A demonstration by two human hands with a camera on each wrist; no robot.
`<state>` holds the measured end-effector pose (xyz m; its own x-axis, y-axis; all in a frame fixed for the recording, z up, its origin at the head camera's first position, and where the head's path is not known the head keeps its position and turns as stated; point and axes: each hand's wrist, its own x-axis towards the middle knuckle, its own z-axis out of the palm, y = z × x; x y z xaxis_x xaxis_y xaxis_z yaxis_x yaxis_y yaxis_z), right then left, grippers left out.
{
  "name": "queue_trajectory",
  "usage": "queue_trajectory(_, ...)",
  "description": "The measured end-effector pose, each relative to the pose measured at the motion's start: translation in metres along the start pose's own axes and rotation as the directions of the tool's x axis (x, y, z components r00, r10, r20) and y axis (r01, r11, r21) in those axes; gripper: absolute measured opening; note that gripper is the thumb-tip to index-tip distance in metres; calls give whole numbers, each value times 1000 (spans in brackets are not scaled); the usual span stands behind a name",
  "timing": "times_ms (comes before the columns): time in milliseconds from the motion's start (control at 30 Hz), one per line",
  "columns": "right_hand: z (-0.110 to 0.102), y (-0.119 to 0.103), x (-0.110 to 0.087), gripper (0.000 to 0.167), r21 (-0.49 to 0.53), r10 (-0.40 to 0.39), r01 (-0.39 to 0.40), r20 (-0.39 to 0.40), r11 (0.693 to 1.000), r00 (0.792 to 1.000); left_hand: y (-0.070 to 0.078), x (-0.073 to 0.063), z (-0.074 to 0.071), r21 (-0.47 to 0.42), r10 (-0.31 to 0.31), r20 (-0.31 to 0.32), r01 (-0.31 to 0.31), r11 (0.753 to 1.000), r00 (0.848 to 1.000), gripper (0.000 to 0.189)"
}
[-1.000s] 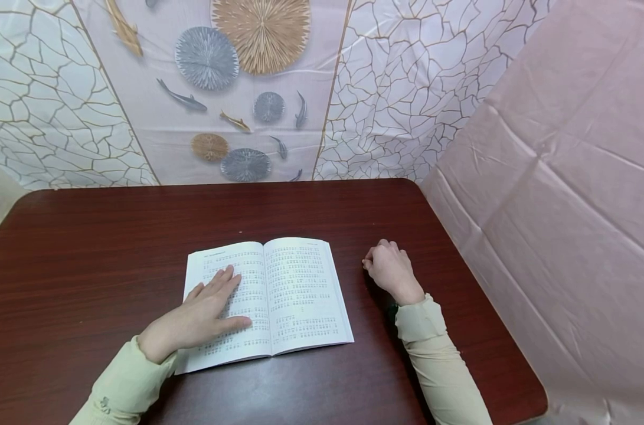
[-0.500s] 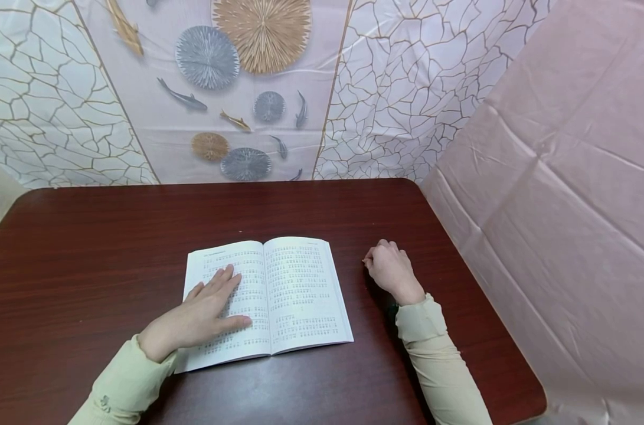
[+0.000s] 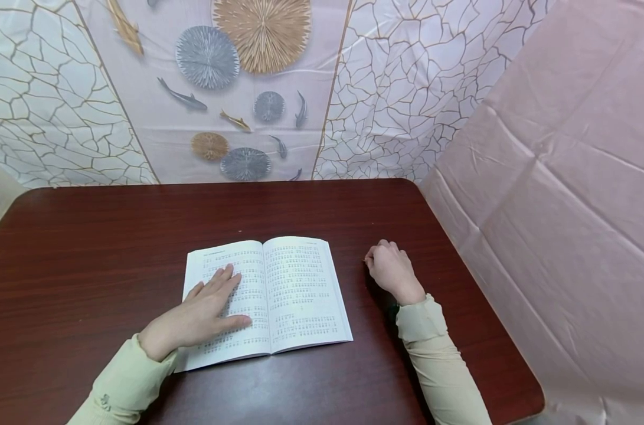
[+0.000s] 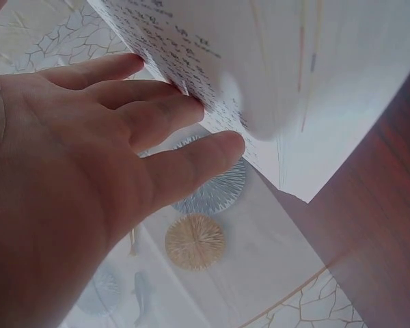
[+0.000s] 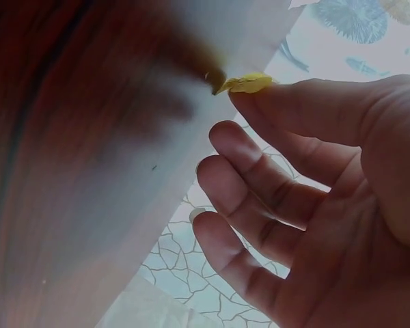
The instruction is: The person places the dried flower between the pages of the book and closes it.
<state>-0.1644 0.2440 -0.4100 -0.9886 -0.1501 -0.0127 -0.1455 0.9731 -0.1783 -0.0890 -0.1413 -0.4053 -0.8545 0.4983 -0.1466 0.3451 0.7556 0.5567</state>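
Observation:
An open book [image 3: 303, 295] with printed pages lies on the dark red-brown table, its spine running away from me. My left hand [image 3: 202, 313] rests on its left page, fingers spread and nearly straight. In the left wrist view the fingertips touch the printed page [image 4: 191, 75]. To the right of the book, my right hand [image 3: 392, 268] is low over the table. The right wrist view shows its thumb and index finger pinching a small yellow leaf-like piece [image 5: 249, 83], while the other fingers curl loosely. In the head view that piece is mostly hidden under the hand.
The table [image 3: 114, 230] has rounded corners and extends past the book on all sides. Behind it hangs a patterned cloth [image 3: 268, 112] with fish and round motifs. A pink cloth [image 3: 555, 195] hangs along the right edge.

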Motion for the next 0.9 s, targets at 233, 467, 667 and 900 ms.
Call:
queue_trajectory(233, 0, 1, -1, 15, 22, 10, -10, -1, 1000, 1000, 1, 0, -1, 2, -2, 4, 2, 1000, 1000, 88)
queue_trajectory(467, 0, 4, 0, 16, 30, -5, 6, -19, 1000, 1000, 0, 0, -1, 2, -10, 3, 10, 1000, 1000, 89)
queue_trajectory(667, -2, 3, -2, 15, 52, -15, 16, -26, 998, 1000, 0, 0, -1, -2, -15, 6, 15, 1000, 1000, 91)
queue_trajectory(900, -3, -1, -3, 14, 86, -9, 11, -29, 996, 1000, 1, 0, -2, -11, -19, 6, 19, 1000, 1000, 91)
